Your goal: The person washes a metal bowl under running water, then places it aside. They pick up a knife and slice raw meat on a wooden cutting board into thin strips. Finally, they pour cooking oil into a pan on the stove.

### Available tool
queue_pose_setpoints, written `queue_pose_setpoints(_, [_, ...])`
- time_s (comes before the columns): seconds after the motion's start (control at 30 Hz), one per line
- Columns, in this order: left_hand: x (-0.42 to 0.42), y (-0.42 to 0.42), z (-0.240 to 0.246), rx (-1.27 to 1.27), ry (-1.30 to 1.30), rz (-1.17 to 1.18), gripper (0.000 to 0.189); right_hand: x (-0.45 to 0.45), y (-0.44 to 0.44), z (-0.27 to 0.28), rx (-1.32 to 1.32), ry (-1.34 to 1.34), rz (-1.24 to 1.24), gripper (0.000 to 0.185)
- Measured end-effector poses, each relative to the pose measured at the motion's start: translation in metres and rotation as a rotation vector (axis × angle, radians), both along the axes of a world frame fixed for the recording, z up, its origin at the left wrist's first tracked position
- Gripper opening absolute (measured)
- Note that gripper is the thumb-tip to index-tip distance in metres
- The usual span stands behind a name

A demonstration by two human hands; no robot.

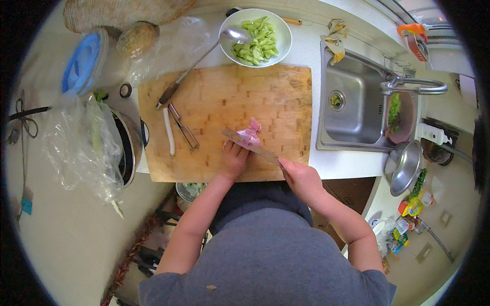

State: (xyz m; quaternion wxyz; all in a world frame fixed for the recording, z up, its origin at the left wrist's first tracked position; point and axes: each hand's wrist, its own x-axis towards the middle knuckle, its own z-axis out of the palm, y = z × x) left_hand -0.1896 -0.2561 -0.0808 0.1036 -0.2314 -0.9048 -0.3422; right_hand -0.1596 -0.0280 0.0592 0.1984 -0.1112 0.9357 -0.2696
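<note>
My right hand (304, 178) grips the handle of a kitchen knife (264, 153), whose broad blade slants up and left over a wooden cutting board (214, 91). A small piece of pink raw meat (249, 136) lies against the far side of the blade. On the near side, my left hand (234, 157) rests on the board with its fingertips close to the blade; whatever lies under those fingers is hidden. Left of my hands, a vegetable peeler (183, 128) lies beside a thin white stick-shaped item (169, 132).
Behind the board stands a white bowl (285, 42) of sliced green vegetable, with a long-handled metal spoon (191, 69) leaning from its rim onto the board. A steel sink (356, 126) is on the right, a metal basin (404, 168) beside it. Plastic bags (84, 141) cover a pot (136, 149) at left.
</note>
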Motion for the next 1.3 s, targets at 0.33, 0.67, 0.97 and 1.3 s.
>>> queue_pose_setpoints(0.33, [-0.027,0.011,0.038,-0.007,-0.119,0.009,0.031,0.003,0.008,-0.014,0.011,0.022,-0.191,0.020])
queue_pose_setpoints(0.67, [-0.039,0.030,0.017,-0.101,-0.156,-0.022,0.037,-0.010,-0.006,-0.051,0.136,0.000,-0.088,0.024])
queue_pose_setpoints(0.97, [-0.036,0.025,0.012,-0.155,-0.287,-0.012,0.031,-0.032,-0.017,-0.073,-0.028,0.056,-0.248,0.017])
queue_pose_setpoints(1.3, [-0.038,0.028,0.021,0.011,-0.185,0.000,0.027,-0.030,-0.008,-0.027,0.125,-0.122,-0.079,0.010])
